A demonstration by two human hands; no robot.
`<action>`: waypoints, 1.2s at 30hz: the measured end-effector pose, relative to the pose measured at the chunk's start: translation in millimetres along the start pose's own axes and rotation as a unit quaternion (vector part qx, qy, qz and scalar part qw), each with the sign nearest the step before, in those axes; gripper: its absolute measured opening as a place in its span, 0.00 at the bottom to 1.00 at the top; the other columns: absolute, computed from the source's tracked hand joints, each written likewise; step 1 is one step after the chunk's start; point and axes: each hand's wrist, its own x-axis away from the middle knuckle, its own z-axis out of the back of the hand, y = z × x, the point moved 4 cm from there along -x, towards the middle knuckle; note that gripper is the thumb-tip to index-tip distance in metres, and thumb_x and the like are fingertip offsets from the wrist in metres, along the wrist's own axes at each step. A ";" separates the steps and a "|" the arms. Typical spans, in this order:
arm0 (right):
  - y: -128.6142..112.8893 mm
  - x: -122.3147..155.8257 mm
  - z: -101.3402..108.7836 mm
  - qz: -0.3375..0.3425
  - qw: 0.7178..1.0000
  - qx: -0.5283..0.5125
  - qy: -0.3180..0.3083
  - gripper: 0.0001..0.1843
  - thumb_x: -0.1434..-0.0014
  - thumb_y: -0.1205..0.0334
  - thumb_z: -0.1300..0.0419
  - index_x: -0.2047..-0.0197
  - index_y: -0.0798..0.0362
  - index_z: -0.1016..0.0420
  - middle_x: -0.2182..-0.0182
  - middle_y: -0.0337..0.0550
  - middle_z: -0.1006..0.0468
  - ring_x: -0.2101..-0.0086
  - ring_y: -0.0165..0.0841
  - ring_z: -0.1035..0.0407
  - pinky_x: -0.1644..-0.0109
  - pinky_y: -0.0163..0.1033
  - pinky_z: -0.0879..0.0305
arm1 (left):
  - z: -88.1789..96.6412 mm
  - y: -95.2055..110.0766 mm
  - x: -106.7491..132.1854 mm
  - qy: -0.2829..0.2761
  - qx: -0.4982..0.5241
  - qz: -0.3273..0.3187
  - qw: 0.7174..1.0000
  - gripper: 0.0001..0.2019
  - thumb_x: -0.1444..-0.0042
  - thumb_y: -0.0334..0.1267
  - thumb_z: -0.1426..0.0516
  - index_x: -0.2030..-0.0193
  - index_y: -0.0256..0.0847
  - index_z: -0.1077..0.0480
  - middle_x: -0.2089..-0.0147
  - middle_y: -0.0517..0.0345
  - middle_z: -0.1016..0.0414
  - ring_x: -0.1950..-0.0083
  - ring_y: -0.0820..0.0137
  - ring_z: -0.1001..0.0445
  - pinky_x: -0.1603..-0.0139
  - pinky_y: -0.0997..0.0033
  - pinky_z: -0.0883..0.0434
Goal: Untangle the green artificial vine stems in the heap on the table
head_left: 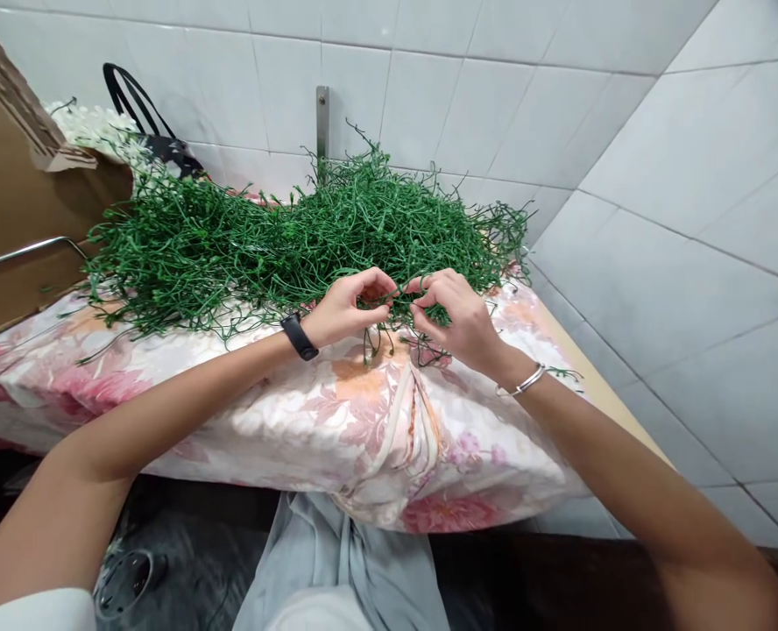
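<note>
My left hand (353, 305) and my right hand (458, 315) meet at the front edge of a long heap of thin green plastic stems (376, 219). Between thumb and fingers, each hand pinches a green stem piece (399, 295), and the fingertips are almost touching. Short stem ends (376, 346) hang just below the hands. A black band circles my left wrist and a silver bangle my right. The heap lies behind my hands, and which stems in it join the held piece cannot be made out.
A floral cloth (284, 403) covers the table under the heap. On the left stands a cardboard box (27, 175), with white artificial flowers (100, 127) and a dark bag (172, 153) behind. Tiled walls (710, 263) close off the back and right.
</note>
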 end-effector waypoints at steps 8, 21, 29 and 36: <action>-2.8 3.1 -6.8 0.039 0.998 0.054 -0.012 0.05 0.42 0.66 0.48 0.69 0.57 0.39 0.65 0.44 0.29 0.62 0.29 0.39 0.57 0.38 0.43 | 1.0 1.3 -0.5 -0.005 -0.033 0.030 0.999 0.10 0.50 0.40 0.42 0.69 0.32 0.34 0.71 0.58 0.35 0.73 0.79 0.41 0.72 0.77 0.41; -13.2 1.3 -5.0 0.023 0.999 -0.012 0.029 0.08 0.44 0.63 0.44 0.60 0.55 0.34 0.59 0.43 0.29 0.56 0.30 0.37 0.51 0.39 0.39 | 2.1 -1.0 0.0 0.034 -0.021 0.011 0.999 0.12 0.47 0.42 0.45 0.70 0.33 0.34 0.73 0.58 0.37 0.73 0.79 0.41 0.72 0.76 0.43; -5.6 5.5 -10.4 -0.130 0.978 -0.161 -0.021 0.13 0.43 0.57 0.44 0.59 0.57 0.38 0.62 0.44 0.31 0.59 0.28 0.34 0.52 0.34 0.38 | -0.3 9.7 2.8 0.054 -0.043 -0.014 0.998 0.12 0.47 0.43 0.45 0.69 0.34 0.35 0.69 0.57 0.32 0.70 0.78 0.38 0.69 0.77 0.40; -2.4 5.6 -13.8 -0.158 0.959 -0.233 -0.031 0.12 0.42 0.59 0.45 0.59 0.56 0.42 0.63 0.42 0.31 0.60 0.25 0.33 0.55 0.31 0.37 | -7.0 8.8 5.0 0.012 -0.029 -0.008 0.999 0.09 0.45 0.39 0.46 0.66 0.33 0.36 0.69 0.57 0.33 0.70 0.78 0.37 0.68 0.77 0.40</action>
